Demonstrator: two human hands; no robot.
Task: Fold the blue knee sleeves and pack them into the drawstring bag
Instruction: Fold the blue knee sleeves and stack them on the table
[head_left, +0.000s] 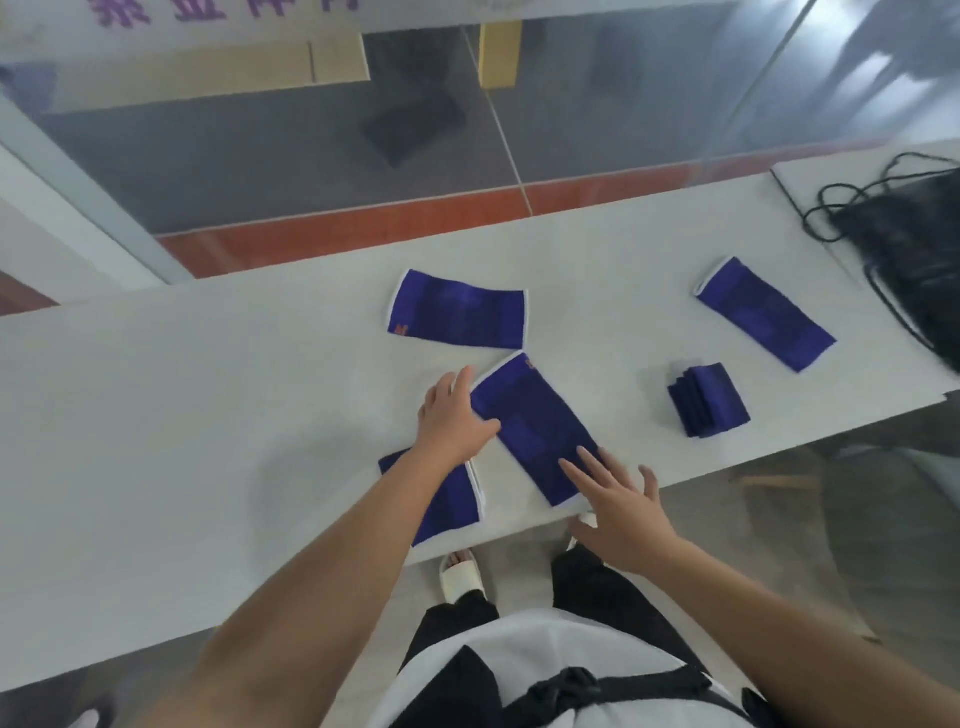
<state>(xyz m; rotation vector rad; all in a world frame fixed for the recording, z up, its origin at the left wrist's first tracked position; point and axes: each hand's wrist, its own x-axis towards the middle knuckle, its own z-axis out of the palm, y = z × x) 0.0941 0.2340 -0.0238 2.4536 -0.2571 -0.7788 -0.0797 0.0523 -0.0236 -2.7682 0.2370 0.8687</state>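
Note:
Several blue knee sleeves lie on the white table (208, 415). One flat sleeve (535, 426) lies slanted in front of me. My left hand (452, 415) rests open on its left edge, and the fingertips of my right hand (618, 504) touch its near right corner, fingers spread. Another flat sleeve (457, 317) lies behind it, and one (763, 312) lies at the right. A sleeve (447, 504) near the table's front edge is partly hidden under my left forearm. A stack of folded sleeves (709, 400) sits to the right. The black drawstring bag (914, 249) lies at the far right.
The table's front edge runs diagonally just under my right hand. A glass wall with an orange strip (363, 228) stands behind the table. The bag's cords (841, 202) loop over the table's far right end.

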